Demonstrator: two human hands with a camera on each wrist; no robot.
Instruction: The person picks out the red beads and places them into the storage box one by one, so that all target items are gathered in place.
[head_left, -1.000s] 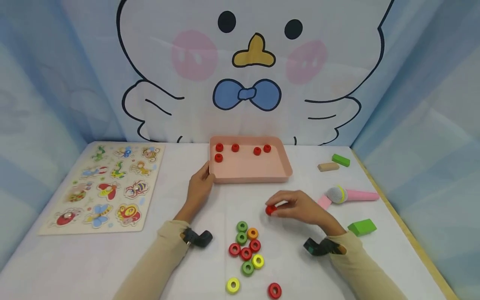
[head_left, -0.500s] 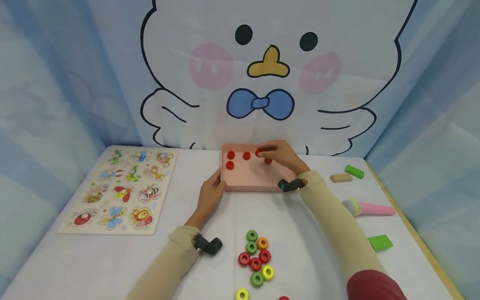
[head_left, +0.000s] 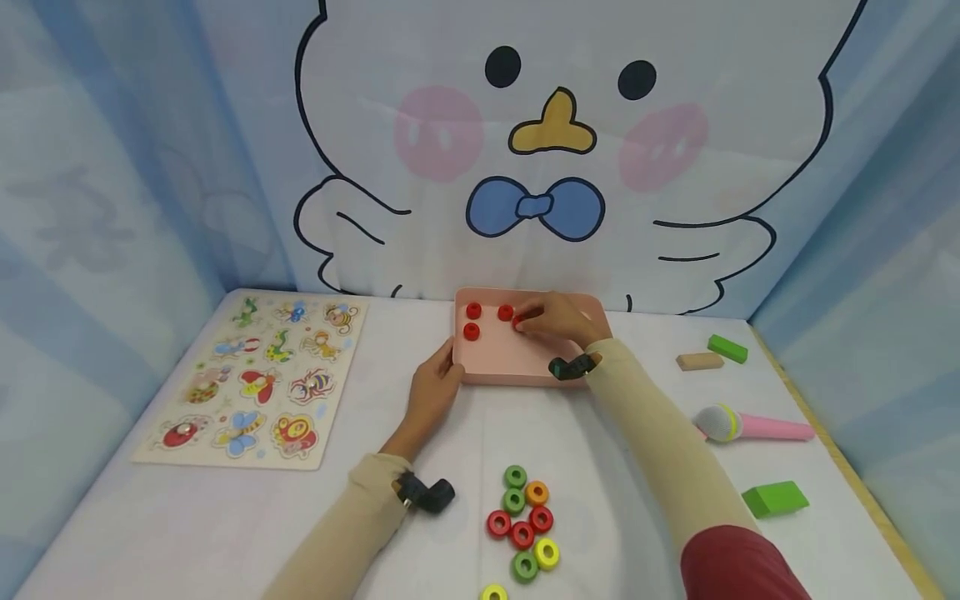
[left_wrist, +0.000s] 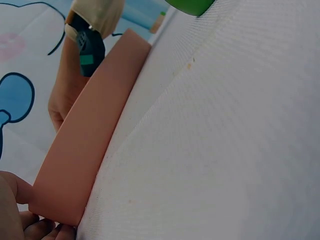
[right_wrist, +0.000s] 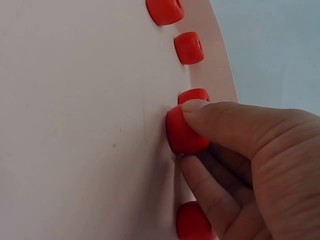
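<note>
A pink tray [head_left: 517,367] stands at the back middle of the white table, with several red beads in it, such as one [head_left: 472,311] at its far left. My right hand [head_left: 551,319] reaches into the tray and pinches a red bead [right_wrist: 184,131] between thumb and fingers, down on the tray floor [right_wrist: 80,125]. Other red beads [right_wrist: 188,47] lie along the tray's far wall. My left hand [head_left: 433,390] holds the tray's near left corner [left_wrist: 60,200]. A cluster of red, green, orange and yellow rings [head_left: 522,521] lies on the table near me.
A wooden animal puzzle board [head_left: 258,379] lies at the left. At the right are a pink toy microphone [head_left: 750,425], a green block [head_left: 775,498], a smaller green block [head_left: 727,348] and a tan block [head_left: 699,361]. Blue cloth walls enclose the table.
My right hand carried a red bead from the table middle up into the tray and lowered it to the tray floor. The left hand stayed at the tray's corner.
</note>
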